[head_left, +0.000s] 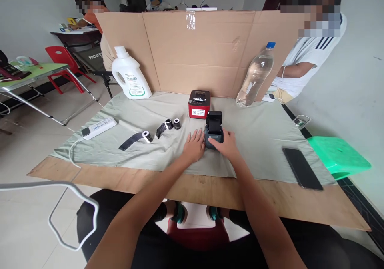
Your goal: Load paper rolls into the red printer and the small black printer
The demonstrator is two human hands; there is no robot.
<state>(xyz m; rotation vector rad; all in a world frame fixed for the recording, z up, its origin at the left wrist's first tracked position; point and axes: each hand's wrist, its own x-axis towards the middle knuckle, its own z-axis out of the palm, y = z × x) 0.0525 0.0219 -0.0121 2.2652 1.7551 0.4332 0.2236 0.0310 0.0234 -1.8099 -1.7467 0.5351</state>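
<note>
A small dark portable printer [214, 136] stands on the grey cloth with its lid [214, 117] raised. My right hand [226, 144] grips its right side, the thumb across its front and the fingers along the edge. Flat on the cloth at the printer's left side lies my left hand [194, 147], fingers stretched out and holding nothing. Just behind the portable printer is a red and black printer [199, 105] with a white label on its front. To the left are rolls of black ribbon, one [147, 136] with a long tail unrolled, plus two smaller ones [176, 123].
A white power strip [99, 128] with a cable lies at the left. A white jug [130, 75] and a water bottle [255, 77] stand against the cardboard screen [198, 49]. A phone [301, 168] lies at the right. Two other people are beyond the table.
</note>
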